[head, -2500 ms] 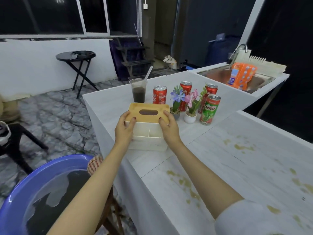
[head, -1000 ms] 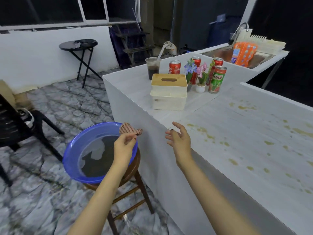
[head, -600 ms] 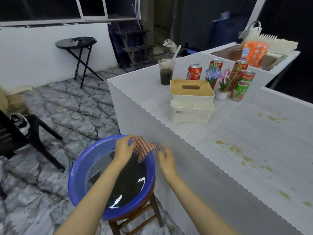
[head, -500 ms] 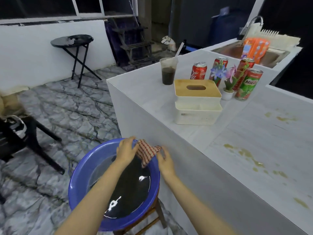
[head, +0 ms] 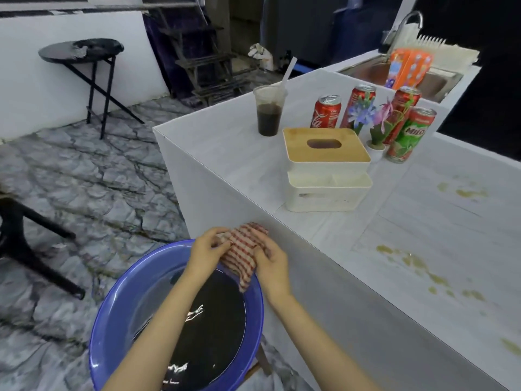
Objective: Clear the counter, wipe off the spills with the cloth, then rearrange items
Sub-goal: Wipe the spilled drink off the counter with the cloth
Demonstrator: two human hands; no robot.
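A red-and-white checked cloth (head: 244, 251) hangs bunched over the far rim of a blue water basin (head: 118, 311). My left hand (head: 207, 253) grips its left side and my right hand (head: 273, 266) grips its right side. The white counter (head: 423, 221) to the right carries yellow-brown spills (head: 411, 261). At the counter's far end stand a white tissue box with a wooden lid (head: 327, 167), a plastic cup of dark drink with a straw (head: 269, 111), red cans (head: 326, 111), a green Milo can (head: 410, 135) and small potted flowers (head: 377, 128).
The basin holds dark water and rests on a wooden stool. A sink (head: 400, 77) with an orange packet (head: 408, 67) lies beyond the cans. On the stone floor stand a black folding table (head: 81, 52) at the back and a black chair (head: 25, 235) at left.
I let go of the tissue box, turned to the basin, and took the cloth from its rim. Both hands now hold the cloth, lifted slightly higher than half a second ago.
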